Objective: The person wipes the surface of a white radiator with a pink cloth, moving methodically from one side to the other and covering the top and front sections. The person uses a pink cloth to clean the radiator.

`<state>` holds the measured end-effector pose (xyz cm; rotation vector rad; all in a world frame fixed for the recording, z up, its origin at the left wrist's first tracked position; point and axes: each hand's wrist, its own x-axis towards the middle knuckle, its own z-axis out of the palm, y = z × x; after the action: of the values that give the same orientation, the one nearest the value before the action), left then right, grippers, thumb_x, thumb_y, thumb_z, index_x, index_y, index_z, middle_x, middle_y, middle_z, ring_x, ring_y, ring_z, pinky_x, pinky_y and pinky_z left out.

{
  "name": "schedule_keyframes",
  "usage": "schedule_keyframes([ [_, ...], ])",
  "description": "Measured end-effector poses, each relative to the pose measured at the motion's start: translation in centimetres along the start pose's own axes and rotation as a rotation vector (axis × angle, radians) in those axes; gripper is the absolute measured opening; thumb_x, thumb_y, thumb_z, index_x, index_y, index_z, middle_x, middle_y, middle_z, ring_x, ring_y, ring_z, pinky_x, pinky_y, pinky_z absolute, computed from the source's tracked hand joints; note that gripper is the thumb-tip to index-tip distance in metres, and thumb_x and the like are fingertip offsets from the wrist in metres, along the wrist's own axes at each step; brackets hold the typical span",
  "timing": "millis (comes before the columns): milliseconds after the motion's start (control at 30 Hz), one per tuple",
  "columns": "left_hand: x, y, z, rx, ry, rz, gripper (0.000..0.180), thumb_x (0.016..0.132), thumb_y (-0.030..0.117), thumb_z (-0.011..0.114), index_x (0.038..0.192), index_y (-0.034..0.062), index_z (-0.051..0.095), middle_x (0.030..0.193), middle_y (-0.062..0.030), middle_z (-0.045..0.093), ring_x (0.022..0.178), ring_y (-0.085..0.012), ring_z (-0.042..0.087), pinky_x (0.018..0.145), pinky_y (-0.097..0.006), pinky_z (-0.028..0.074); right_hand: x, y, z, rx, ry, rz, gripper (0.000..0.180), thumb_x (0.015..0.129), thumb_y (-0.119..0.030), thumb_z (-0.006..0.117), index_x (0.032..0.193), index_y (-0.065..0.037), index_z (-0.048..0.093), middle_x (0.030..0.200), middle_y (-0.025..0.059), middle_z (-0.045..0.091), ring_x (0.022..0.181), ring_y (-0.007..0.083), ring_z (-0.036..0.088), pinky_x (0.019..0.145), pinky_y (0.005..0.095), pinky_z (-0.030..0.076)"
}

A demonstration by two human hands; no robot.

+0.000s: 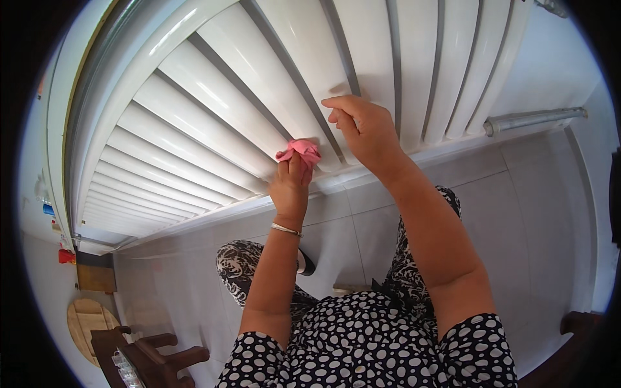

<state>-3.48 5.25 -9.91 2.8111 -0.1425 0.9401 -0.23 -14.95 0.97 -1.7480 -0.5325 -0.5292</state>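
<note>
Pink cloth, crumpled against glossy ribbed radiator, pinched by left hand; right hand empty, half-curled.

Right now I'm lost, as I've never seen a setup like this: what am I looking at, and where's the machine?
There's no robot here, just a person's two bare hands. The single round-edged picture comes from a wide camera worn on the head, looking down, so straight edges bend. The left hand holds a crumpled pink cloth against a white slatted radiator. The right hand, loosely curled, is in front of the slats with nothing visible in it. Below is a grey tiled floor.
</note>
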Motion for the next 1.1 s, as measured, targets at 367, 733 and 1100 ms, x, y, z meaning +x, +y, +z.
schedule_keyframes([
  [367, -4.2, -0.5, 4.6, -0.006, -0.094, 0.038, 0.042, 0.076, 0.021, 0.072, 0.113, 0.0116, 0.054, 0.099, -0.0078, 0.057, 0.071, -0.0251, 0.064, 0.050, -0.034, 0.053, -0.1, 0.3, 0.7, -0.048, -0.015, -0.055, 0.015, 0.088, -0.006, 0.053, 0.099, -0.006, 0.064, 0.081, 0.0095, 0.065, 0.072, 0.0263, 0.063, 0.063, 0.0348, 0.049],
  [733, -4.4, -0.9, 4.6, 0.054, -0.391, -0.016, 0.030, 0.078, 0.021, 0.067, 0.106, 0.0158, 0.058, 0.096, -0.0081, 0.061, 0.074, -0.0289, 0.064, 0.057, -0.041, 0.053, 0.0, 1.7, 0.8, -0.062, -0.044, -0.037, 0.018, 0.091, -0.003, 0.051, 0.104, -0.004, 0.064, 0.083, 0.0097, 0.067, 0.072, 0.0188, 0.064, 0.066, 0.0283, 0.050],
  [1100, 9.1, 0.6, -11.8, 0.017, 0.233, 0.130, 0.053, 0.064, 0.012, 0.075, 0.115, 0.0200, 0.063, 0.092, -0.0056, 0.059, 0.076, -0.0256, 0.062, 0.061, -0.037, 0.051, 0.1, 2.7, 1.0, -0.064, 0.037, -0.027, 0.018, 0.091, -0.002, 0.051, 0.103, -0.003, 0.064, 0.082, 0.0108, 0.066, 0.075, 0.0185, 0.065, 0.066, 0.0288, 0.050],
])
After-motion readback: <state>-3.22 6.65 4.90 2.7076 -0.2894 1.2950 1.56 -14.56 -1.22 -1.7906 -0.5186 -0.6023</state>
